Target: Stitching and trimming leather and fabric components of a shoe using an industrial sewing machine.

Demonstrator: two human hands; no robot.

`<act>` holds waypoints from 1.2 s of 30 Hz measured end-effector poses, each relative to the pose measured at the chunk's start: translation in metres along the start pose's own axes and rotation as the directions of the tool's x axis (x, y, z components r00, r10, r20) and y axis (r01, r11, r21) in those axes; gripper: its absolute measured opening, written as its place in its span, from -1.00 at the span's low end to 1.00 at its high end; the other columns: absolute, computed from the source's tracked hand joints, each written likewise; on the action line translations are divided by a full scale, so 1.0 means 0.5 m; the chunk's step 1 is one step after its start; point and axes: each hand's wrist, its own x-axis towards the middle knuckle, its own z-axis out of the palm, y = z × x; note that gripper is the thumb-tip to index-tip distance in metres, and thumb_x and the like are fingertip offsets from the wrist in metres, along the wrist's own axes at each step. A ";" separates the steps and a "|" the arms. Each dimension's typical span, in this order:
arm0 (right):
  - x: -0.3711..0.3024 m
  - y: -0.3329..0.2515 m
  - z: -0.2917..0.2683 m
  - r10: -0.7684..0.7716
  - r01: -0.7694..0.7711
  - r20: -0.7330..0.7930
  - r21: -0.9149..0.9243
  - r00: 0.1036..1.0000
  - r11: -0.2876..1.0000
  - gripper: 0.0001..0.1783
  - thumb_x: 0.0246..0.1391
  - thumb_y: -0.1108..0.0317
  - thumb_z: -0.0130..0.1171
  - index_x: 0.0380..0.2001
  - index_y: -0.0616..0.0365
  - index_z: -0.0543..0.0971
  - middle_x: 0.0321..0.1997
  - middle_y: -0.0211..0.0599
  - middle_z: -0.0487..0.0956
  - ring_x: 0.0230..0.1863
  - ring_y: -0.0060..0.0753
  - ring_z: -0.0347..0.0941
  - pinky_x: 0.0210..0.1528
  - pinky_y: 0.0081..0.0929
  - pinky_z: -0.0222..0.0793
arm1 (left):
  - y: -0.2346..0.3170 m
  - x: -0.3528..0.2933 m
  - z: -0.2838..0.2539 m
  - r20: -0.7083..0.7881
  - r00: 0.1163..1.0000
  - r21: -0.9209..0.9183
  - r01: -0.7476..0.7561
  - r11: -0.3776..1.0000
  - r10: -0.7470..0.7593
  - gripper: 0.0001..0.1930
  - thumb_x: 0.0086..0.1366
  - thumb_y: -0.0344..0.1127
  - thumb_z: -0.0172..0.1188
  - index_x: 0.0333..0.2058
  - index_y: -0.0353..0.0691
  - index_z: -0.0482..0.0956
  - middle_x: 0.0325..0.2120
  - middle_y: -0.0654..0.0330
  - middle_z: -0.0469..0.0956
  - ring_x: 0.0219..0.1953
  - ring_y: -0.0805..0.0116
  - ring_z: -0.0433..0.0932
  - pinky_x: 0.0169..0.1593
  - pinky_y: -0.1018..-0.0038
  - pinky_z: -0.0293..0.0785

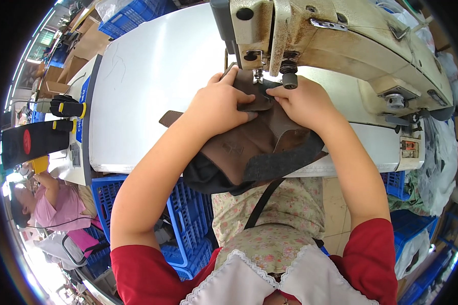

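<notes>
A brown leather piece with black fabric lining (234,150), perhaps part of a bag, lies bunched under the head of a sewing machine (361,40). The presser foot (258,76) stands over its far edge. My left hand (216,107) is closed on a brown flap left of the foot, thumb on top and one fingertip near the flap's upper edge. To the right of the foot, my right hand (305,101) pinches the dark edge of the same piece between thumb and fingers. The near part of the piece droops over the table's front edge.
The white machine table (147,86) extends to the left. Blue crates (188,203) stand below its front edge. Another machine (40,137) is at the far left, with a person in pink (61,203) beside it. Plastic bags (437,162) hang on the right.
</notes>
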 end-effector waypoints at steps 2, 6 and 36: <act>0.002 -0.003 -0.002 0.023 -0.023 0.012 -0.018 1.000 1.000 -0.76 0.11 0.25 0.14 -0.21 -0.20 0.75 -0.33 -0.27 0.58 -0.17 -0.17 0.55 -0.15 -0.22 0.49 | -0.004 0.002 0.002 -0.014 1.000 0.011 -0.013 1.000 0.013 -0.59 0.01 -0.05 0.42 -0.12 0.05 0.75 0.13 -0.01 0.43 0.18 0.03 0.40 0.17 0.26 0.43; 0.004 -0.002 -0.001 0.038 -0.037 0.029 -0.044 0.999 0.998 -0.74 0.12 0.25 0.14 -0.19 -0.25 0.74 -0.32 -0.27 0.58 -0.16 -0.19 0.55 -0.15 -0.24 0.49 | -0.010 0.009 0.004 -0.022 0.999 0.016 -0.025 1.000 0.026 -0.60 0.01 -0.06 0.42 -0.12 0.04 0.75 0.07 0.02 0.46 0.15 0.04 0.41 0.16 0.26 0.44; -0.005 -0.026 0.019 0.034 -0.021 -0.145 0.091 0.989 0.996 -0.83 0.06 0.32 0.23 -0.31 0.07 0.73 -0.25 -0.15 0.55 -0.16 -0.06 0.51 -0.07 -0.20 0.47 | -0.087 0.084 -0.009 0.123 0.955 -0.383 0.296 0.875 -0.269 -0.24 -0.17 -0.10 0.61 -0.03 -0.35 0.47 -0.14 -0.07 0.62 -0.06 0.11 0.61 0.03 0.32 0.51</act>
